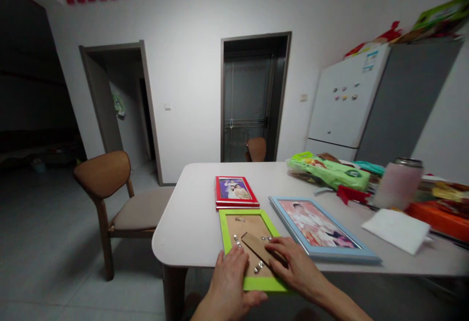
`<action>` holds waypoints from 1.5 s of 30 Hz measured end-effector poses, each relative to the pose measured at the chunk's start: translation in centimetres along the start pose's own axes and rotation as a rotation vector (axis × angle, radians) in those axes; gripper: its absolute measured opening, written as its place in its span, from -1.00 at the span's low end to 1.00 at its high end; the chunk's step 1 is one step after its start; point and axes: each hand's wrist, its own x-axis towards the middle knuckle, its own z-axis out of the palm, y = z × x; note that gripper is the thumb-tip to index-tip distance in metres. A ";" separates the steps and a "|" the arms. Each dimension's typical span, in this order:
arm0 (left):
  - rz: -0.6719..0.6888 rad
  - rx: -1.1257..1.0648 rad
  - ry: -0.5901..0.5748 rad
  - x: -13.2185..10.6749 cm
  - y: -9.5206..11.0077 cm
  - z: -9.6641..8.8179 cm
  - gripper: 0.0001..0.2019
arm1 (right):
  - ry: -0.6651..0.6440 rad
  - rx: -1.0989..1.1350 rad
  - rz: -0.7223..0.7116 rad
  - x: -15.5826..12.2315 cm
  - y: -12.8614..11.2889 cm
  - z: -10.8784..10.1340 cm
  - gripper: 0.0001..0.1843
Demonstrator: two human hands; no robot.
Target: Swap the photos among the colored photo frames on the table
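A lime-green picture frame (269, 220) lies face down at the table's front edge, its brown backing board and metal clips showing. A brown stand strip (256, 250) slants across the backing. My left hand (231, 277) grips the frame's lower left, fingers on the left side and thumb by the bottom edge. On the right side, my right hand (293, 262) is closed over the frame's edge, its bent fingertips at the strip. Part of the right edge is hidden under that hand. A light-blue picture frame (300, 230) lies picture up to the right. Beyond the green one sit stacked red picture frames (219, 194).
The white table (190, 213) has a rounded left corner. On its right stand a pink bottle (398, 184), green snack packages (330, 170), a white paper sheet (397, 228) and an orange box (439, 218). A wooden chair (104, 177) is at the left.
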 end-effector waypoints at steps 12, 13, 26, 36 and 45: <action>0.069 0.060 0.024 -0.2 -0.6 0.1 -0.53 | 0.064 -0.163 0.099 2.8 1.9 0.5 -0.67; 0.068 0.056 0.024 -0.2 -0.7 0.1 -0.52 | 0.056 -0.163 0.106 3.0 2.0 0.5 -0.68; 0.055 0.029 0.048 0.0 -0.6 -0.2 -0.54 | 0.058 -0.114 0.111 2.4 2.3 0.3 -0.71; 0.074 0.032 0.033 -0.3 -0.8 -0.5 -0.54 | 0.058 -0.125 0.058 1.2 1.7 -0.1 -0.70; 0.069 -0.003 0.024 -0.1 -1.2 -0.2 -0.50 | -0.062 -0.066 -0.284 -1.5 -3.2 -0.2 -0.75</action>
